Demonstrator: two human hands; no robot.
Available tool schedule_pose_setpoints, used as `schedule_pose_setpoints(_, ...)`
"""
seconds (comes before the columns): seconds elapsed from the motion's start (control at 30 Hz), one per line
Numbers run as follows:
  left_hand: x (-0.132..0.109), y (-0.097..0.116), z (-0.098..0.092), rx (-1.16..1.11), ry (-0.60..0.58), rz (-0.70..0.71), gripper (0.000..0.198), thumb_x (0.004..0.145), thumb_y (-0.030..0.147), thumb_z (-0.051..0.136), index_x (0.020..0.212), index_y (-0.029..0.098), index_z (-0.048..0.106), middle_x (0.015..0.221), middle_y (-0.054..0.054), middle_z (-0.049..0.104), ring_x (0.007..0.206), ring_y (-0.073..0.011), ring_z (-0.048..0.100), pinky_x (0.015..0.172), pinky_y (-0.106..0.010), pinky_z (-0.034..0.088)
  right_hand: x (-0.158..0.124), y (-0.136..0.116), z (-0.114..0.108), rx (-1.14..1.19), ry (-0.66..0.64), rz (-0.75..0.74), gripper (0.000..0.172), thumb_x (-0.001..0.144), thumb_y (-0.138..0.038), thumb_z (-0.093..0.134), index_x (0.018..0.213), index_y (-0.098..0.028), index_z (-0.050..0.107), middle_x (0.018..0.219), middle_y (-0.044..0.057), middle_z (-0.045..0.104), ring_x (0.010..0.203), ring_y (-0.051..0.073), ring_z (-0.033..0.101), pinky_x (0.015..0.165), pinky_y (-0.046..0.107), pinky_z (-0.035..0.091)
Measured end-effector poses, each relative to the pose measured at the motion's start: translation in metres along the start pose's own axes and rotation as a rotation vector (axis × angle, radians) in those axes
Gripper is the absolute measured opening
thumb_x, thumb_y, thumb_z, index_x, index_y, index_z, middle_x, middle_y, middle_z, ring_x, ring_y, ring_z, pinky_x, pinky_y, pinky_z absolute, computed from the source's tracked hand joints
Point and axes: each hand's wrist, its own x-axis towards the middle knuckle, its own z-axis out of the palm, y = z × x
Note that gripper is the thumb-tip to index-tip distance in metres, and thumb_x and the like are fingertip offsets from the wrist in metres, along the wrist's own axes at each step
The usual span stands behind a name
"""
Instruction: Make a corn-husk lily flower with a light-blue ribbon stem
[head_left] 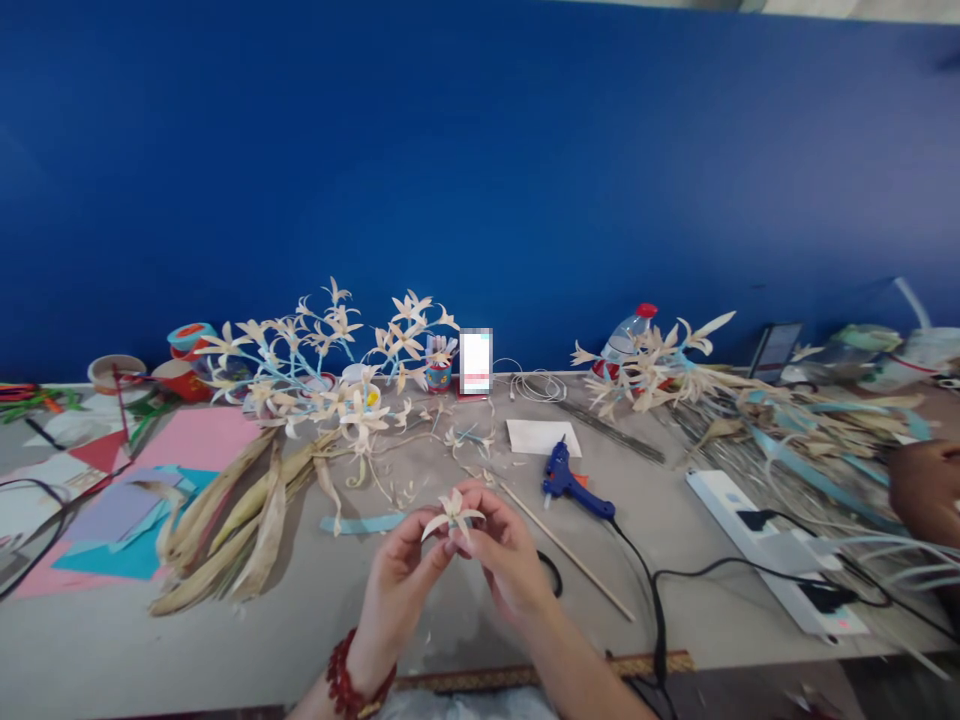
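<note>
Between my two hands is a small cream-coloured husk flower (453, 514) with narrow, pointed petals. My left hand (409, 560) pinches it low on the left side, thumb against its base. From the right, the fingers of my right hand (501, 545) are closed on the same flower. Its underside is hidden by my fingers. Just beyond my left hand lies a strip of light blue tape (364, 524). To the right of my right hand are a thin wooden stick (570, 552) and a blue hot glue gun (574, 480) on its side.
Dried corn husks (240, 520) and coloured paper (199, 437) lie left. Finished flower sprays (337, 335) stand behind, with more flowers (652, 365) at right. A power strip (772, 560) with black cables, a phone (475, 362), and another person's hand (924, 490) are also in view.
</note>
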Motion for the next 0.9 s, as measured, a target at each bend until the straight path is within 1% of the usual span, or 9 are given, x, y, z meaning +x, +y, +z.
schedule_pose_setpoints(0.07, 0.0, 0.001, -0.002, 0.005, 0.021, 0.022, 0.011, 0.08, 0.026, 0.071, 0.089, 0.019, 0.071, 0.089, -0.005, 0.072, 0.086, -0.02, 0.063, 0.08, -0.027, 0.047, 0.001, 0.0, -0.001, -0.023, -0.008, -0.021, 0.024, 0.063, -0.034, 0.079, 0.067, -0.019, 0.06, 0.087, 0.002, 0.052, 0.074, 0.016, 0.05, 0.063, 0.023, 0.041)
schedule_pose_setpoints(0.13, 0.001, 0.004, -0.004, 0.027, 0.059, 0.094, 0.012, 0.081, 0.026, 0.069, 0.092, 0.02, 0.071, 0.093, -0.006, 0.07, 0.091, -0.0207, 0.061, 0.083, -0.028, 0.046, 0.002, 0.0, -0.001, -0.031, -0.006, -0.044, 0.025, 0.064, -0.035, 0.08, 0.068, -0.02, 0.06, 0.083, 0.002, 0.052, 0.074, 0.016, 0.048, 0.064, 0.023, 0.041)
schedule_pose_setpoints(0.23, 0.005, 0.012, -0.006, 0.068, 0.091, 0.193, 0.011, 0.08, 0.024, 0.07, 0.09, 0.02, 0.071, 0.094, -0.006, 0.066, 0.093, -0.0208, 0.059, 0.084, -0.028, 0.045, 0.003, 0.0, -0.002, -0.032, -0.021, -0.058, 0.028, 0.064, -0.038, 0.081, 0.07, -0.02, 0.06, 0.077, 0.001, 0.052, 0.071, 0.015, 0.047, 0.064, 0.023, 0.04)
schedule_pose_setpoints(0.3, 0.008, 0.016, -0.007, 0.055, 0.066, 0.171, 0.01, 0.078, 0.024, 0.071, 0.087, 0.019, 0.07, 0.093, -0.006, 0.064, 0.091, -0.0208, 0.058, 0.083, -0.028, 0.045, 0.003, 0.0, -0.002, -0.043, -0.036, -0.045, 0.031, 0.064, -0.041, 0.081, 0.07, -0.02, 0.06, 0.073, 0.0, 0.053, 0.068, 0.015, 0.046, 0.063, 0.023, 0.04)
schedule_pose_setpoints(0.43, 0.011, 0.019, -0.007, -0.057, 0.004, 0.04, 0.01, 0.077, 0.025, 0.073, 0.083, 0.019, 0.068, 0.089, -0.005, 0.062, 0.085, -0.0188, 0.058, 0.078, -0.027, 0.046, 0.003, -0.002, -0.001, -0.067, -0.054, 0.007, 0.035, 0.064, -0.044, 0.082, 0.071, -0.02, 0.058, 0.068, -0.002, 0.052, 0.063, 0.013, 0.045, 0.06, 0.023, 0.038)
schedule_pose_setpoints(0.53, 0.011, 0.018, -0.008, -0.127, -0.01, -0.031, 0.01, 0.078, 0.025, 0.072, 0.084, 0.019, 0.067, 0.087, -0.004, 0.063, 0.081, -0.017, 0.058, 0.076, -0.026, 0.045, 0.004, -0.003, -0.002, -0.089, -0.07, 0.038, 0.037, 0.063, -0.045, 0.082, 0.071, -0.02, 0.057, 0.067, -0.002, 0.053, 0.063, 0.013, 0.045, 0.059, 0.023, 0.037)
schedule_pose_setpoints(0.67, 0.01, 0.018, -0.009, -0.172, -0.008, -0.055, 0.011, 0.076, 0.024, 0.075, 0.083, 0.018, 0.068, 0.086, -0.004, 0.063, 0.08, -0.0164, 0.057, 0.075, -0.025, 0.043, 0.006, -0.004, -0.003, -0.124, -0.092, 0.033, 0.036, 0.064, -0.044, 0.082, 0.071, -0.019, 0.057, 0.068, -0.002, 0.055, 0.064, 0.013, 0.047, 0.06, 0.023, 0.037)
schedule_pose_setpoints(0.9, 0.009, 0.017, -0.008, -0.265, 0.048, -0.113, 0.016, 0.07, 0.026, 0.079, 0.076, 0.017, 0.068, 0.082, -0.003, 0.062, 0.078, -0.016, 0.055, 0.072, -0.024, 0.041, 0.004, -0.006, 0.0, -0.17, -0.069, 0.012, 0.033, 0.066, -0.041, 0.081, 0.077, -0.02, 0.059, 0.072, -0.001, 0.058, 0.068, 0.014, 0.052, 0.063, 0.024, 0.04)
